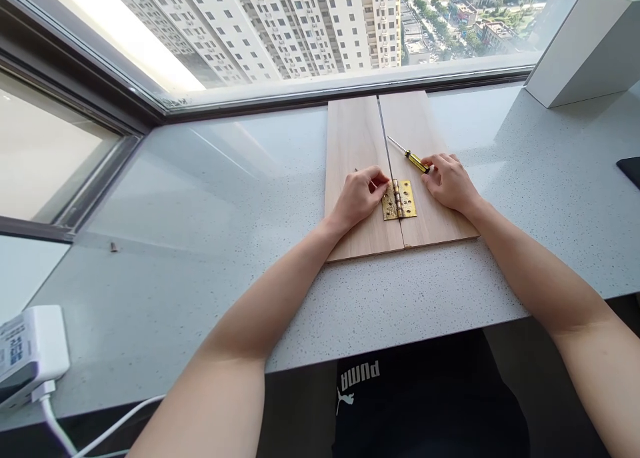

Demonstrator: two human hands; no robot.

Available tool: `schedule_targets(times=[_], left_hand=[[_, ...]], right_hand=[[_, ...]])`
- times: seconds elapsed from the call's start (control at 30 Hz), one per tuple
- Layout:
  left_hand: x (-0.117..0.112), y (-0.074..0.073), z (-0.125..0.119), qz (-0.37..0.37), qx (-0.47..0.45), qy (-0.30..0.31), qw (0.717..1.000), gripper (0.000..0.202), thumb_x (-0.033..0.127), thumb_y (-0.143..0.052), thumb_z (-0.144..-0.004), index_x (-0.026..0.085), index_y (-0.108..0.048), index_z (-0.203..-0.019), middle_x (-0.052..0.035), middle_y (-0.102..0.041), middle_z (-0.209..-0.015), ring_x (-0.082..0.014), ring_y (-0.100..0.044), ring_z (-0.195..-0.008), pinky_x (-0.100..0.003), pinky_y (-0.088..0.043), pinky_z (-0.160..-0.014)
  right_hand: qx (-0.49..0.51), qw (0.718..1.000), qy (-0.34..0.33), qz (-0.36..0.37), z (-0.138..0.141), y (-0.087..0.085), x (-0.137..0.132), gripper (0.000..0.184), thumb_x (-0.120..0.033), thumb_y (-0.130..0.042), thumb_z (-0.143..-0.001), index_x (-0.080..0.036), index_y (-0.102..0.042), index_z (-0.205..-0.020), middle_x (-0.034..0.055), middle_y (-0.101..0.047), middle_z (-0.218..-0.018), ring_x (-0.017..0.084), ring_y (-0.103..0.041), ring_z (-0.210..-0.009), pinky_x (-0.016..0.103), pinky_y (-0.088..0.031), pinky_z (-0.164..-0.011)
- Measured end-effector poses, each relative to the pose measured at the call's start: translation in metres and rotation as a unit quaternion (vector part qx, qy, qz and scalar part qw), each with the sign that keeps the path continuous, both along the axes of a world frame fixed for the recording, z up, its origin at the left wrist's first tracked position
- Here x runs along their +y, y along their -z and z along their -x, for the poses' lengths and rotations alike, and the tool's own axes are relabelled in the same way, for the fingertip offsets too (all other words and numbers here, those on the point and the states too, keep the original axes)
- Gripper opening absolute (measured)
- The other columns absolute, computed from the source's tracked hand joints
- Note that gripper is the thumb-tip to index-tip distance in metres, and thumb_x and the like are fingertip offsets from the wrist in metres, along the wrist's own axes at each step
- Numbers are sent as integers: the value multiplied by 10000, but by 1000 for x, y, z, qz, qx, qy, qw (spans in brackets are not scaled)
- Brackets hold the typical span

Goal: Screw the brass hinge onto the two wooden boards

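Head view: our right hand [450, 179] grips a screwdriver [407, 155], left hand [361, 195] pinched narrow by the hinge [400, 200]; box [585, 45] at counter's [225, 198] far-right corner.

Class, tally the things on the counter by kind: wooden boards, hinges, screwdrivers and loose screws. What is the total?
wooden boards: 2
brass hinge: 1
screwdriver: 1
loose screw: 1
Total: 5
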State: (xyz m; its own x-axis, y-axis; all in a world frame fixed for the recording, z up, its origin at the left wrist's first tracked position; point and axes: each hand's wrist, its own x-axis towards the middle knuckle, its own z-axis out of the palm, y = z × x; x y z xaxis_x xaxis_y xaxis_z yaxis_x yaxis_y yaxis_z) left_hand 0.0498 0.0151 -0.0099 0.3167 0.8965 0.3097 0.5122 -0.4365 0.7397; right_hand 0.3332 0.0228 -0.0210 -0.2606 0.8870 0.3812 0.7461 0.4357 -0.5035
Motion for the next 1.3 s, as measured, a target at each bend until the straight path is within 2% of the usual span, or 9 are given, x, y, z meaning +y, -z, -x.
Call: schedule_targets(times=[0.47, 0.63, 0.8, 0.9, 0.97, 1.03, 1.13, 1.2, 1.3], left_hand=[[4, 2, 1, 12, -9, 7, 1000, 44, 229, -765, -1010, 227, -781, -969, -80, -891, -1008, -257, -827, -948, -426, -712, -914], [1, -2, -1, 17, -15, 9, 1000, 59, 188, -754, -1023, 222, -779, -983, -84, -886, -1007, -249, -821, -937, -426, -715, -917], [-2, -6, -3, 35, -20, 11, 999, 64, 171, -791, -1024, 228, -769, -1003, -75, -876, -1007, -245, -815, -942, -424, -720, -932], [-3, -7, -4, 45, -24, -4, 999, 130, 139, -803, -1022, 230, -719, -1062, -62, -861, -1000, -236, -814, -931, -408, -706, -921], [-3, -6, -4, 59, -33, -17, 998, 220, 110, -811, -1016, 238, -660, -1112, -56, -856, -1004, -231, -811, -920, -405, -697, -905], [-4, -5, -4, 69, -41, -23, 996, 291, 92, -816, -1013, 251, -590, -1101, -57, -854, -1020, -225, -810, -920, -399, -689, -896], [-4, -2, -4, 67, -45, -25, 996, 385, 86, -824, -1011, 274, -487, -1013, -58, -856, -1026, -215, -806, -919, -382, -680, -877], [-4, 0, -2, 63, -44, -25, 997, 416, 93, -829, -1008, 279, -457, -989, -55, -858, -1018, -210, -805, -902, -374, -678, -851], [-3, 2, 0, 54, -46, -23, 997, 396, 109, -829, -1011, 276, -469, -1001, -51, -865, -1019, -205, -812, -893, -364, -683, -830]], right_hand=[[-9, 1000, -1, 0, 0, -4, 2, 264, -296, -653, -1031, -231, -758, -1264, 192, -857, -1330, 443, -743, -1286, 686, -535, -1210], [-13, 1000, 3, 24, 2, -15, 6, 149, -304, -701, -1007, -261, -699, -1150, 175, -856, -1198, 427, -772, -1209, 660, -603, -1082], [-40, 998, 24, 49, 8, -18, 16, 328, -424, -838, -961, -257, -702, -1209, 152, -856, -1149, 424, -796, -1116, 634, -631, -978], [-52, 996, 37, 64, 9, -24, 32, 298, -333, -821, -932, -256, -736, -1207, 125, -858, -1056, 393, -802, -983, 592, -642, -893], [-42, 996, 48, 57, 8, -36, 45, 202, -295, -807, -906, -276, -757, -1100, 110, -852, -979, 369, -775, -879, 571, -644, -819], [0, 997, 78, -1, 6, -58, 54, 76, -329, -791, -937, -313, -727, -899, 90, -811, -852, 335, -714, -765, 575, -640, -795], [74, 987, 62, -128, 5, -100, 58, 236, -294, -745, -1009, -312, -666, -787, 38, -750, -771, 263, -670, -724, 551, -635, -896], [91, 983, 42, -152, 6, -124, 54, 219, -266, -726, -1063, -270, -717, -844, 22, -739, -800, 219, -678, -767, 518, -616, -996], [136, 980, -14, -145, 9, -142, 45, 91, -182, -734, -1075, -222, -814, -1091, 28, -796, -941, 185, -727, -813, 400, -613, -833]])
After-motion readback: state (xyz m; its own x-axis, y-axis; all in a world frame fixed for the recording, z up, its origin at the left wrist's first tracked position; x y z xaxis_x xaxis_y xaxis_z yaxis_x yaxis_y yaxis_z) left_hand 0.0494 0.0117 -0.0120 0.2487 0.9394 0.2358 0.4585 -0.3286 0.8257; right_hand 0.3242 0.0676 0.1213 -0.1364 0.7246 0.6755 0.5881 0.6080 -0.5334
